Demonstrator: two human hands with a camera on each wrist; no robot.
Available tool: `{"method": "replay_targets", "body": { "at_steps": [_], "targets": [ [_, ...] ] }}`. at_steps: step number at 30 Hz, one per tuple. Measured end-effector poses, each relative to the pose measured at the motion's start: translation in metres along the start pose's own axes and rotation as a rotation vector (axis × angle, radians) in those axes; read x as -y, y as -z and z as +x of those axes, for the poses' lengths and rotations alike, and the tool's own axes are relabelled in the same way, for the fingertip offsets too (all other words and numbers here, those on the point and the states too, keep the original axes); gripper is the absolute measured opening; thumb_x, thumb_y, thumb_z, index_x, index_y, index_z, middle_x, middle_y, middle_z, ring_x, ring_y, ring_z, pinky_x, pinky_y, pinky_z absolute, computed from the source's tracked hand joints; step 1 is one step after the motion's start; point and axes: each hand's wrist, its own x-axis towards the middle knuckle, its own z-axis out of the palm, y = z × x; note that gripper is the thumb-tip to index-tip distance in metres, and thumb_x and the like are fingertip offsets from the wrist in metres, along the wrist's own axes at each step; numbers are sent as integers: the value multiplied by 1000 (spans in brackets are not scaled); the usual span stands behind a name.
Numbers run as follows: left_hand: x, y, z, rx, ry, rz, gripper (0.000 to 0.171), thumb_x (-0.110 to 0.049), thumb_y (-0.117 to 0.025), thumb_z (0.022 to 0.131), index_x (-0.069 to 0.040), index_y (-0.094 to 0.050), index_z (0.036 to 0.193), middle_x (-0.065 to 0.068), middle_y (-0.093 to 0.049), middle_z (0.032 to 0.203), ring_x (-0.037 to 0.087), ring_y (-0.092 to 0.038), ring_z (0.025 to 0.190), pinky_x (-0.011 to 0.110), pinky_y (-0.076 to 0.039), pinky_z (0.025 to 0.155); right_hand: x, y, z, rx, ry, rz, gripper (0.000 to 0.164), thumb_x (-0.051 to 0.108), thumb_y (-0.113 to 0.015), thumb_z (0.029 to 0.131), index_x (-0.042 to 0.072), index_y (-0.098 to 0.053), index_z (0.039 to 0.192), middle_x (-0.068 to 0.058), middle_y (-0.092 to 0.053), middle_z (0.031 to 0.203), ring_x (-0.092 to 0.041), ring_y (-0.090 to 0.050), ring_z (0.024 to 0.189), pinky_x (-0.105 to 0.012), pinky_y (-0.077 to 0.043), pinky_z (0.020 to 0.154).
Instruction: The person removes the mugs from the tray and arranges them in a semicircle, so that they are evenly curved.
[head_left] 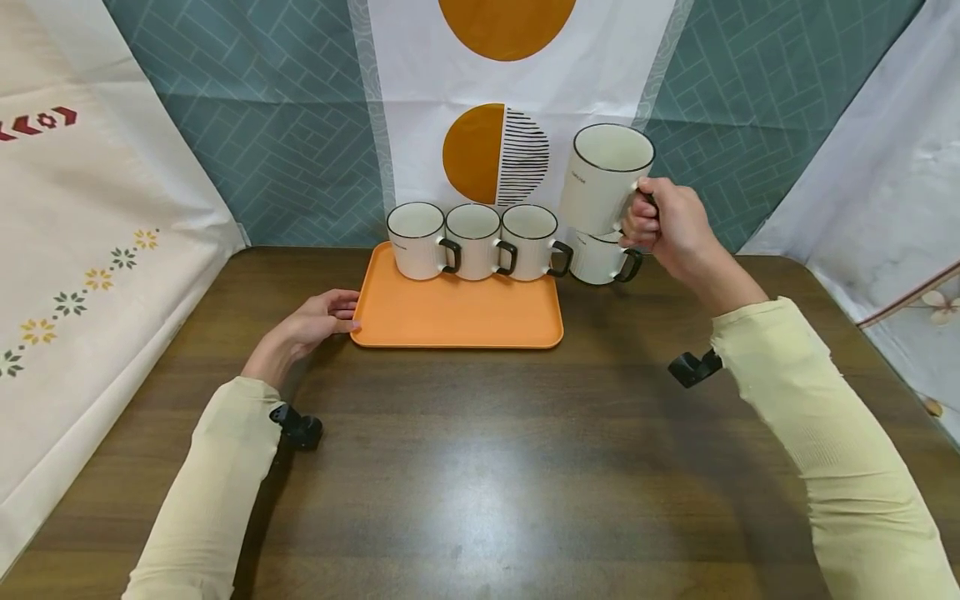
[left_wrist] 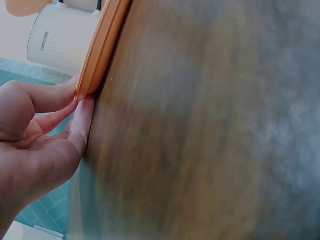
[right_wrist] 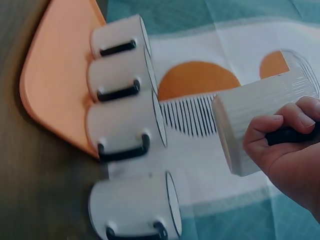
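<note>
In the head view my right hand [head_left: 671,223] grips the black handle of a white mug [head_left: 596,196], held upright and raised above another white mug [head_left: 594,260] that stands on the table just right of the tray. The right wrist view shows fingers curled round that handle. My left hand [head_left: 311,323] is at the left edge of an orange tray [head_left: 457,321]. In the left wrist view the thumb and fingers pinch the tray's rim [left_wrist: 92,75] at a corner. Three white mugs [head_left: 472,250] with black rims and handles stand in a row along the tray's back.
The brown wooden table [head_left: 480,467] extends in front of the tray. Behind it hangs a teal and white cloth [head_left: 285,158] with orange circles. Pale patterned cloths line the left [head_left: 90,250] and right [head_left: 892,192] sides.
</note>
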Motion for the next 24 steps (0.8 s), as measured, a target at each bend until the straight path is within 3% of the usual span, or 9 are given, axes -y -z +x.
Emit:
{"method": "replay_targets", "body": {
  "at_steps": [10,14,24],
  "targets": [
    [0,0,-2,0,-1,-14,66,5,-56,93,7,-20,148,28,-29,146,40,-32,132,46,-30,109,3,44,-6,-129,8,35,42,15,-28,102,10,-31,60,1,-28,52,-20,-15,52,-29,-37,56],
    [0,1,-1,1,0,-25,66,6,-56,93,7,-20,148,28,-29,146,40,-32,133,46,-30,109,-2,60,-8,-167,22,48,43,15,-27,102,9,-30,60,1,-28,51,-20,-14,53,-30,-33,54],
    [-1,1,-2,7,-1,-18,67,6,-56,93,8,-19,148,29,-29,146,40,-32,132,46,-30,109,-21,89,-17,-196,0,25,45,13,-21,102,9,-29,59,0,-25,51,-21,-15,51,-28,-39,54]
  ]
}}
